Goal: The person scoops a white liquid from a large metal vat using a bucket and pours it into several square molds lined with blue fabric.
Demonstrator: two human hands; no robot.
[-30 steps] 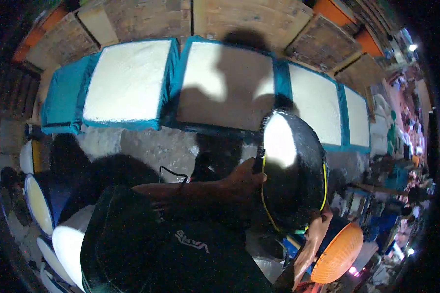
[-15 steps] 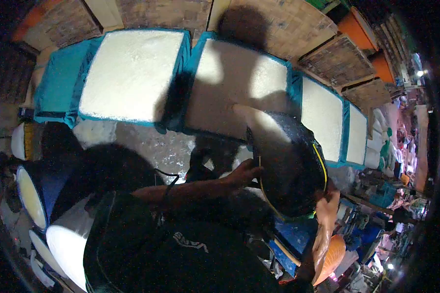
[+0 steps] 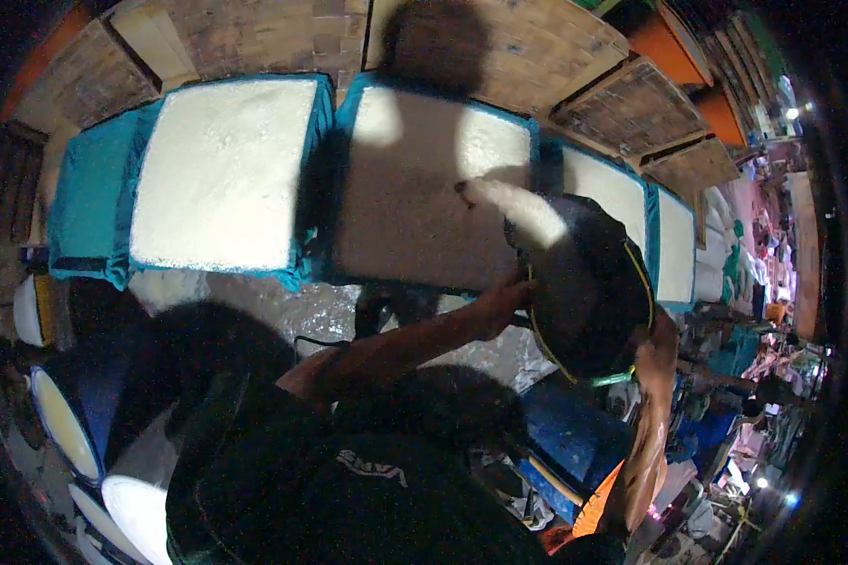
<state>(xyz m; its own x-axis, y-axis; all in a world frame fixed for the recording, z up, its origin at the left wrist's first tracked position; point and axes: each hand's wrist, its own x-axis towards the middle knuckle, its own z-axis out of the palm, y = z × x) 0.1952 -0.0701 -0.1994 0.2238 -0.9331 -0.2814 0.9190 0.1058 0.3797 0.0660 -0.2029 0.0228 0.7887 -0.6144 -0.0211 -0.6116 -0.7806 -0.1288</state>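
A dark bucket (image 3: 584,282) with a yellow edge line is tilted over the near side of a cloth-lined tray in the middle. Pale white stuff (image 3: 523,209) shows at its far lip, over the tray. My left hand (image 3: 516,303) is closed on the bucket's left side, its fingers partly hidden. Lower on the right side, my right hand (image 3: 654,350) grips the bucket near a small green piece at the rim. White, bumpy material (image 3: 400,217) fills the tray below, mostly in shadow.
More trays of white material stand in a row, wrapped in teal cloth (image 3: 94,193). Woven boards (image 3: 273,38) lean behind them. At lower left are a blue drum (image 3: 66,424) with pale contents and a white tub (image 3: 137,508). A blue container (image 3: 575,424) stands under my right arm.
The bucket and both hands have shifted to the right and slightly up. More of the pale stuff shows at its lip. The trays sit a little further left in view.
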